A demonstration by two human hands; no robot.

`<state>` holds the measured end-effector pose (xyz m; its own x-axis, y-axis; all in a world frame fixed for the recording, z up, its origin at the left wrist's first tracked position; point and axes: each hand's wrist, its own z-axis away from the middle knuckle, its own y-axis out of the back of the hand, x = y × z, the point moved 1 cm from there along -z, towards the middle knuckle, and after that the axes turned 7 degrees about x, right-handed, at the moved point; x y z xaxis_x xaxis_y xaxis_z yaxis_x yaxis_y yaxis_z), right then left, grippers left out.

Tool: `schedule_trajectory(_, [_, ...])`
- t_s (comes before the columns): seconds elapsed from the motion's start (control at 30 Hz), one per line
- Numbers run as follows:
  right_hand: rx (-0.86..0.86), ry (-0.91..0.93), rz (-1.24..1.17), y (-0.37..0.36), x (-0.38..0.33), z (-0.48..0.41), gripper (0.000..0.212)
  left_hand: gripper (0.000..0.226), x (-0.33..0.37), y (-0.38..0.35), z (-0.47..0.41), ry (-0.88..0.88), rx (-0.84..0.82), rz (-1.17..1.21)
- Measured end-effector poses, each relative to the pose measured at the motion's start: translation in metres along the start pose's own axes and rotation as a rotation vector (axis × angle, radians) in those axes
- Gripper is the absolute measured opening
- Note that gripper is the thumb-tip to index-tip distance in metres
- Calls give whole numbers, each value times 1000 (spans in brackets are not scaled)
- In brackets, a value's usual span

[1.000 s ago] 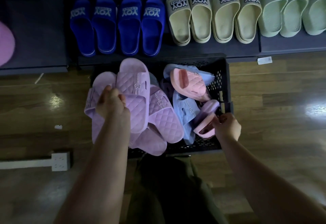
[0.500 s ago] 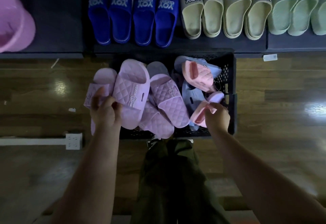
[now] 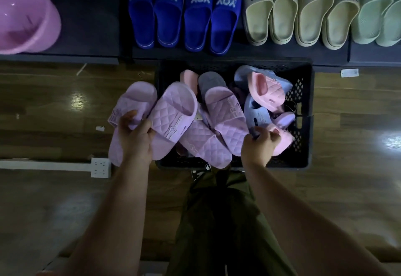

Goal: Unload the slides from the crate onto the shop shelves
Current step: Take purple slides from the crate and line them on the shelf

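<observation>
Many slides are lying in the black crate (image 3: 302, 93), so the job is looking far from done. More lilac slides (image 3: 225, 121), a top pink slide (image 3: 268, 90) and pale blue slides (image 3: 256, 117) are piling on each other inside it. The crate is sitting on the wood floor (image 3: 54, 106), right in front of the dark shelf (image 3: 93, 25). On that shelf, four blue slides (image 3: 184, 15), four tan slides (image 3: 299, 10) and some green slides (image 3: 377, 15) are standing in neat rows. I cannot tell if those came out of this crate. A bare dark spot on the shelf, between the pink tub (image 3: 26, 15) and the blue slides, is looking like a good home for more.

The left hand (image 3: 135, 138) is reaching down over the left edge of the crate. Its fingers are curling round a lilac pair (image 3: 173, 115), holding the two side by side. One of them is hanging outside the crate. The right hand (image 3: 259, 145) is reaching into the near right corner of the crate. Its fingers are curling round a pink slide (image 3: 282, 143) there, which is touching the others in the pile. Both bare arms are stretching forward and down, one on each side of the person's green trousers (image 3: 221, 221). I think lifting the lilac pair up to the shelf is coming next.
</observation>
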<state>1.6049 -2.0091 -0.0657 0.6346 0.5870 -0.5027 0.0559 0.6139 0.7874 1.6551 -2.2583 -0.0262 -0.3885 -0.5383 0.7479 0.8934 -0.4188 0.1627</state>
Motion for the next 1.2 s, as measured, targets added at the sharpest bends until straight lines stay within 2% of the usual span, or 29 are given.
schedule_trajectory(0.07, [-149,48,-11,-11,-4,13,32,40,1,1,-1,21,11,-27])
schedule_trajectory(0.1, [-264,10,-50,-19,-7,19,31,41,0,2,-1,35,16,-29])
schedule_trajectory(0.17, [-427,-185,-172,-32,-16,29,32,43,-1,2,-1,59,33,-23])
schedule_trajectory(0.27, [-430,-465,-401,-48,-24,33,31,45,-6,1,-2,97,53,6])
schedule_trajectory(0.4, [-488,-606,-530,-54,-24,32,29,44,-11,2,-1,118,69,18])
schedule_trajectory(0.47, [-554,-650,-634,-56,-22,31,34,41,-14,3,-1,120,54,23])
schedule_trajectory(0.53, [-590,-668,-738,-57,-23,29,32,41,-14,3,1,112,35,5])
schedule_trajectory(0.67, [-531,-657,-774,-49,-28,27,13,41,-10,4,4,81,2,-14])
schedule_trajectory(0.83, [-457,-625,-783,-12,-46,38,12,45,13,10,25,68,-19,-35])
schedule_trajectory(1.07, [-460,-532,-772,74,-87,52,4,46,75,11,82,-2,-107,-66])
schedule_trajectory(1.2, [-431,-495,-738,122,-104,57,7,43,116,7,114,28,-78,30])
